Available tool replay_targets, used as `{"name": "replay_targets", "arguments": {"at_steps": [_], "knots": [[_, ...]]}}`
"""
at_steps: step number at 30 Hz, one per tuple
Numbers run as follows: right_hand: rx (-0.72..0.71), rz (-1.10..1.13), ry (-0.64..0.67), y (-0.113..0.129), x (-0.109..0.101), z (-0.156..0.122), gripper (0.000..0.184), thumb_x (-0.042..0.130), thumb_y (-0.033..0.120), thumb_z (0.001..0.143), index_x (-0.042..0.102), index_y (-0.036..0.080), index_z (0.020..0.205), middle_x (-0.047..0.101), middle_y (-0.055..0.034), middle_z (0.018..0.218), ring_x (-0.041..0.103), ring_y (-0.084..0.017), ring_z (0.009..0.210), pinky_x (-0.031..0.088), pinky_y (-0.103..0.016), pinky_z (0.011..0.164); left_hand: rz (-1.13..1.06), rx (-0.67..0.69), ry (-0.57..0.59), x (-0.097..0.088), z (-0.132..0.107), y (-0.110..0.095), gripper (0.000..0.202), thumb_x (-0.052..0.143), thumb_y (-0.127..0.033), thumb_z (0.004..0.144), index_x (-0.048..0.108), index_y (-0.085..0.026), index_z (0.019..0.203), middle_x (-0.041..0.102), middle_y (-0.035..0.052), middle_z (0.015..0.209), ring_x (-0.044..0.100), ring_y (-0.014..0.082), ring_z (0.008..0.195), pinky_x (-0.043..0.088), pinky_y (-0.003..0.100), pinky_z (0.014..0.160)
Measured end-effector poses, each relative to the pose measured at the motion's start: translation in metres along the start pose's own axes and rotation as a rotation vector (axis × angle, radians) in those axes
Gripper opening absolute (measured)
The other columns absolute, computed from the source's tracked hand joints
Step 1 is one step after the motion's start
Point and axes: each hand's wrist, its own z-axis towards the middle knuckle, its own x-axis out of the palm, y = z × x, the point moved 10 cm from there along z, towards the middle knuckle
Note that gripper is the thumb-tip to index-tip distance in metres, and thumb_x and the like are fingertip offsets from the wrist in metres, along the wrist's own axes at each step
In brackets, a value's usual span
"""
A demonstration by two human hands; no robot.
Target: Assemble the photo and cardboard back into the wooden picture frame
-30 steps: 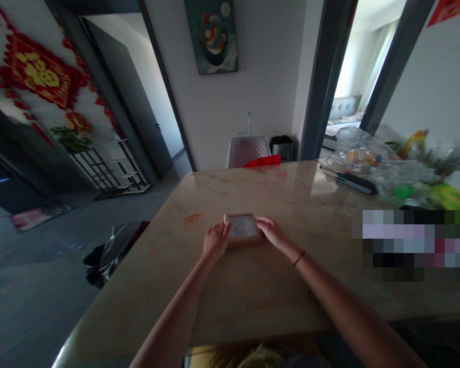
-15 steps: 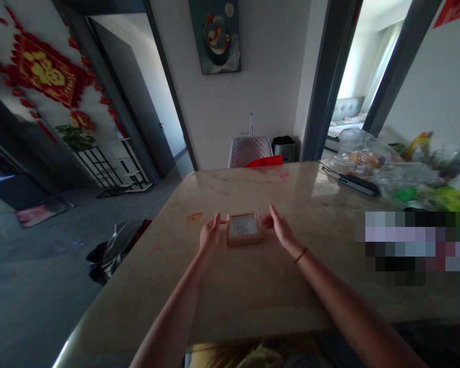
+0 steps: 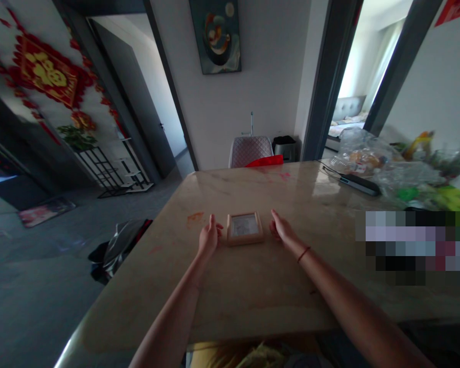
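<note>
In the head camera's view, two bare hands flank a small wooden frame [image 3: 262, 235] lying face up on a marbled, glossy table [image 3: 253, 291], neither one touching it. The left hand [image 3: 209, 236], just beside the frame's left edge, holds nothing, its thumb raised and its fingers loosely bent toward the wood. The right hand [image 3: 281, 229], a little off the opposite edge, is likewise free of any object, thumb up and fingers curled inward; a thin dark-red cord [image 3: 303, 254] circles its wrist. The frame sits between the two, its pale inner panel bearing a picture too faint to make out. An orange smudge [image 3: 195, 219] marks the tabletop beyond the left hand, and pink stains [image 3: 284, 176] show near the far edge. At right, a long black device [image 3: 360, 185] lies beside crumpled clear plastic bags [image 3: 408, 175]. Past the table stand a quilted chair [image 3: 251, 149] and a dark bin [image 3: 285, 151], below a painting [image 3: 216, 38] on the wall; a red-and-gold hanging [image 3: 48, 71] decorates the left side of the room.
</note>
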Motion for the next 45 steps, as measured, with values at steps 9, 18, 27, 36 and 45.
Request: {"name": "replay_targets", "arguments": {"at_steps": [9, 18, 27, 36, 45], "knots": [[-0.324, -0.333, -0.097, 0.025, 0.004, -0.009, 0.029, 0.051, 0.046, 0.073, 0.063, 0.019, 0.075, 0.067, -0.0082, 0.082, 0.061, -0.021, 0.080, 0.043, -0.031, 0.072, 0.474, 0.129, 0.083, 0.011, -0.018, -0.023, 0.040, 0.036, -0.045, 0.084, 0.065, -0.021, 0.096, 0.069, 0.0093, 0.092, 0.062, 0.0253, 0.086, 0.041, 0.030, 0.067], [-0.359, -0.225, 0.030, 0.027, 0.016, -0.014, 0.030, 0.051, 0.038, 0.078, 0.069, 0.020, 0.093, 0.069, -0.0088, 0.102, 0.061, -0.023, 0.099, 0.044, -0.037, 0.087, 0.440, 0.235, 0.094, 0.020, -0.030, -0.034, 0.036, 0.039, -0.041, 0.084, 0.069, -0.022, 0.085, 0.070, 0.0082, 0.085, 0.063, 0.0220, 0.077, 0.038, 0.026, 0.063], [-0.242, -0.071, 0.038, 0.018, 0.022, -0.010, 0.040, 0.059, 0.027, 0.074, 0.059, 0.021, 0.113, 0.064, -0.0082, 0.113, 0.056, -0.021, 0.110, 0.043, -0.037, 0.094, 0.153, 0.181, 0.090, 0.022, -0.012, -0.015, 0.027, 0.049, -0.035, 0.080, 0.067, -0.023, 0.096, 0.069, 0.0038, 0.089, 0.063, 0.0200, 0.084, 0.042, 0.024, 0.067], [-0.217, -0.026, 0.133, 0.025, 0.027, -0.012, 0.039, 0.054, 0.037, 0.077, 0.059, 0.022, 0.112, 0.060, -0.0083, 0.120, 0.057, -0.024, 0.108, 0.050, -0.035, 0.080, -0.578, -0.091, 0.172, 0.035, -0.010, 0.004, 0.059, 0.068, -0.025, 0.070, 0.051, -0.020, 0.125, 0.067, 0.0062, 0.096, 0.063, 0.0154, 0.077, 0.050, 0.023, 0.060], [-0.126, 0.159, -0.024, 0.016, 0.009, -0.011, 0.054, 0.058, 0.044, 0.071, 0.054, 0.023, 0.120, 0.058, -0.0096, 0.122, 0.058, -0.025, 0.106, 0.049, -0.033, 0.076, -0.835, -0.033, 0.289, 0.038, -0.023, -0.018, 0.068, 0.066, -0.011, 0.067, 0.044, -0.023, 0.130, 0.061, 0.0060, 0.117, 0.063, 0.0131, 0.082, 0.052, 0.022, 0.067]]}}
